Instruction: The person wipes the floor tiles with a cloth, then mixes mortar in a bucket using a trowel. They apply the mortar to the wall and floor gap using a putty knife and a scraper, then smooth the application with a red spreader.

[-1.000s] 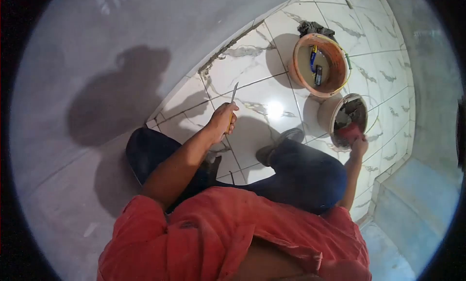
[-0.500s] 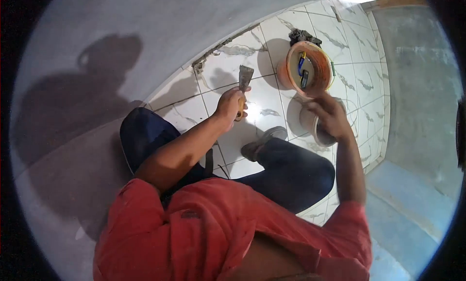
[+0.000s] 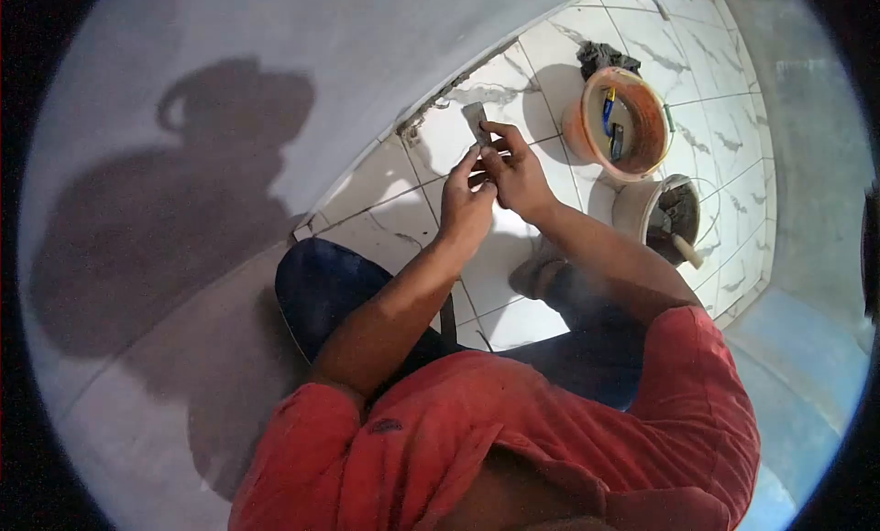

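Observation:
A putty knife with a grey-smeared blade (image 3: 475, 117) points up and away from me, over the white tiled floor. My left hand (image 3: 466, 208) is closed round its handle, which the fingers mostly hide. At the blade, my right hand (image 3: 521, 178) has its thumb and fingers on the metal near the left hand's fingertips. To the right stands an orange bucket (image 3: 574, 132) holding a blue-and-yellow tool (image 3: 608, 108) and a dark tool (image 3: 616, 142). A paler bucket (image 3: 631, 206) nearer me contains dark grey material and a tool with a light handle (image 3: 686, 251).
A grey wall (image 3: 348, 64) rises on the left, its foot edged with rough mortar (image 3: 412, 128). A dark crumpled rag or bag (image 3: 610, 59) lies behind the orange bucket. Another wall (image 3: 811, 164) stands at right. My bent legs (image 3: 330, 288) are below.
My right hand has moved left from above the paler bucket to the putty knife's blade. The left hand still holds the knife. The view has shifted slightly.

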A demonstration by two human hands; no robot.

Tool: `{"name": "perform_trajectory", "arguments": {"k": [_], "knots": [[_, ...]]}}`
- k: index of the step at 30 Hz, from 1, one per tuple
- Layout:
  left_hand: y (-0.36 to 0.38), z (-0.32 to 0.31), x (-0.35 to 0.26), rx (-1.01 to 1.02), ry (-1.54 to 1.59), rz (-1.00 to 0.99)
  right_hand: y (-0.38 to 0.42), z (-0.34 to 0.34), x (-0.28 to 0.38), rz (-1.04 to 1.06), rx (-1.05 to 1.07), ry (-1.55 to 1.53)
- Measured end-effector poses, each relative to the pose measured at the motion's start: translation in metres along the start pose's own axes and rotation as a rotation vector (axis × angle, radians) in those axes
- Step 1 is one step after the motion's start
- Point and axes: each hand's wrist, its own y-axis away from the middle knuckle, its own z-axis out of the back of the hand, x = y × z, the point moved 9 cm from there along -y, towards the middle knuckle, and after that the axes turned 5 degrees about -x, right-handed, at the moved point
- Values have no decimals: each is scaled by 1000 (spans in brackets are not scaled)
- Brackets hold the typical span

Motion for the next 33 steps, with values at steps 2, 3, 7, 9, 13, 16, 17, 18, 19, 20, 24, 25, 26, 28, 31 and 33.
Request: {"name": "perform_trajectory", "arguments": {"k": [2,3,7,9,13,16,17,18,19,20,24,25,26,28,31,33], "knots": [[0,15,-27,-62,-343,-111,-32,4,-39,151,-55,283],[1,22,-52,-78,-398,-240,-53,8,-63,179,-66,422],[48,68,-192,-76,-695,-540,-126,21,-139,84,-96,670],[108,94,-281,-178,-846,-1146,-149,21,-177,-3,-107,709],[233,112,-403,-662,-653,-2094,-173,12,-201,-59,-81,727],[261,173,-446,-1064,-1135,-2179,-185,9,-203,-109,-65,724],[251,166,-448,-1152,-1257,-2187,-187,7,-211,-128,-62,709],[240,159,-450,-1241,-1376,-2196,-191,7,-210,-42,-106,729],[216,131,-439,-1173,-1440,-2124,-192,6,-209,44,-152,755],[193,105,-425,-1115,-1500,-2047,-193,3,-214,57,-139,789],[168,93,-420,-1098,-1519,-1929,-201,0,-213,53,-88,840],[166,91,-419,-1152,-1558,-1901,-204,-2,-215,45,-76,838],[165,89,-417,-1196,-1597,-1879,-206,-5,-216,65,-52,860],[162,84,-416,-1274,-1681,-1838,-210,-8,-213,91,-28,900],[160,83,-417,-1349,-1938,-1801,-214,-10,-216,94,-24,938],[156,83,-417,-1375,-2259,-1818,-217,-15,-221,77,-31,983]]}}
